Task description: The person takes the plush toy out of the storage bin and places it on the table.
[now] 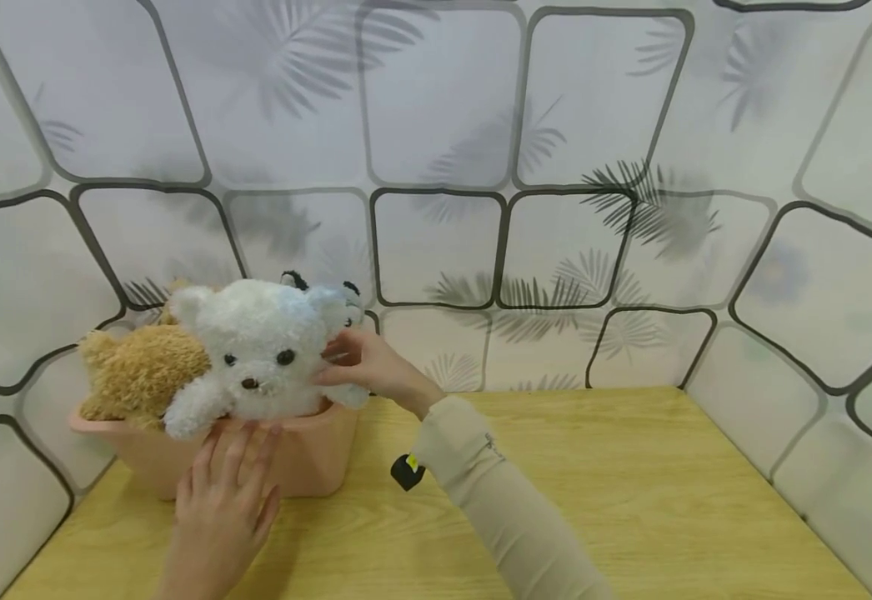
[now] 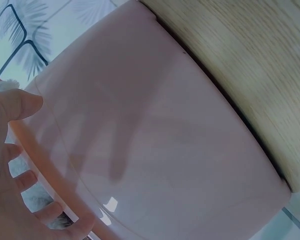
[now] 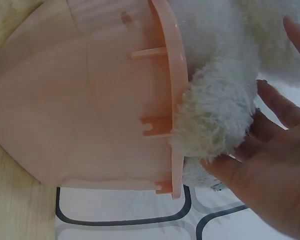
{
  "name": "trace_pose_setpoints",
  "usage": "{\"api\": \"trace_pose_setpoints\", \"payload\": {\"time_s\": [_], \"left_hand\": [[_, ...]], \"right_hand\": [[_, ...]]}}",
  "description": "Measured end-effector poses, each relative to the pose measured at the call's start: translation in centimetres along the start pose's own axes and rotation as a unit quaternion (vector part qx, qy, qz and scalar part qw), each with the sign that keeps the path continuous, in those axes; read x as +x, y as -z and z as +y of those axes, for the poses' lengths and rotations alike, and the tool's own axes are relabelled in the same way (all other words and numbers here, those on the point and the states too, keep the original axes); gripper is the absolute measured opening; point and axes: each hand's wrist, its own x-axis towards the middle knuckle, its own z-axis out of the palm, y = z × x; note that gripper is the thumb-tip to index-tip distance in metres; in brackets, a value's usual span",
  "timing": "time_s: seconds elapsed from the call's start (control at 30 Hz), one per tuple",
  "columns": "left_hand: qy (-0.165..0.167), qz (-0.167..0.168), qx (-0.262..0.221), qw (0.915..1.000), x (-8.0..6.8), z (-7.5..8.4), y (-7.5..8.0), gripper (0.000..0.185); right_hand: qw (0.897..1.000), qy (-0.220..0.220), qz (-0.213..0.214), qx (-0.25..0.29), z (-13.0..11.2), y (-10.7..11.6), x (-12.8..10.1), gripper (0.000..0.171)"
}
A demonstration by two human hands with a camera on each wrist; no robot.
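At the left of the head view, a brown teddy bear [image 1: 139,371] and a white teddy bear [image 1: 259,354] fill the pink basket [image 1: 316,462]. Our left hand [image 1: 226,500] lies spread, fingertips under the white bear's chin at the rim. Our right hand [image 1: 364,362], fingers loosely curved, cups its side. We judge a 2-handed, straight-up lift best. The wooden table [image 1: 631,483] offers room rightward; patterned walls [image 1: 443,100] enclose it.

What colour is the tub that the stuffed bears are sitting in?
Pale pink tub, clearest in the left wrist view.
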Motion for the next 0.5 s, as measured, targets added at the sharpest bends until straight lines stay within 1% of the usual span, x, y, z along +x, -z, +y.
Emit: {"api": "trace_pose_setpoints", "payload": {"time_s": [0.1, 0.2, 0.27, 0.37, 0.5], "left_hand": [[-0.001, 0.000, 0.001, 1.0000, -0.1, 0.0, 0.1, 0.066], [-0.003, 0.000, 0.000, 1.0000, 0.0, 0.0, 0.1, 0.066], [-0.004, -0.002, -0.001, 1.0000, 0.0, 0.0, 0.2, 0.066], [-0.004, -0.006, -0.002, 1.0000, 0.1, 0.0, 0.2, 0.066], [0.000, -0.011, -0.003, 0.9999, 0.1, 0.1, 0.3, 0.067]], "right_hand": [[1.000, -0.001, -0.011, -0.020, -0.1, -0.4, 0.5, 0.052], [0.999, -0.001, -0.016, -0.040, -0.3, -0.7, 0.9, 0.054], [0.998, 0.006, -0.019, -0.052, -0.5, -0.9, 1.2, 0.057], [0.995, 0.017, -0.013, -0.095, -0.7, -1.5, 1.5, 0.066], [0.988, 0.030, -0.008, -0.151, -0.8, -2.5, 1.9, 0.080]]}}
